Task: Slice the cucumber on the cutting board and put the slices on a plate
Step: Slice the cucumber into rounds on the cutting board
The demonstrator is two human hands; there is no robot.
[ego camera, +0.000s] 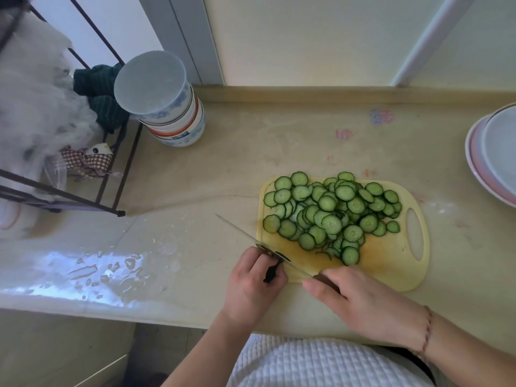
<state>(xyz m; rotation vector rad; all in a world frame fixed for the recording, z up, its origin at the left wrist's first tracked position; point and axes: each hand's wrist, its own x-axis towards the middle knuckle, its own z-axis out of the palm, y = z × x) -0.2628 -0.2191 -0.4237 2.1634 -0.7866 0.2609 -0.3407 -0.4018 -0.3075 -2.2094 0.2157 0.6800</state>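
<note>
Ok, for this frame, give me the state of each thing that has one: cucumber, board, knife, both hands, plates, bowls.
cucumber slices: all cut, heaped on the board
cutting board: flat on the counter, holds the slices
knife: blade low, tip out past the board's left edge
right hand: grips the knife handle
left hand: fingertips pinch something dark at the blade
plates: stacked, no slices showing
bowls: stacked upside down

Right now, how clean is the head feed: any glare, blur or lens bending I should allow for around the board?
Head view: the cucumber slices and cutting board are sharp and evenly lit. A bluish glare patch lies on the wet counter at left. The knife blade is thin and pale against the counter. Wide-angle bending bows the counter edge, and the plates are cropped at right.
</note>
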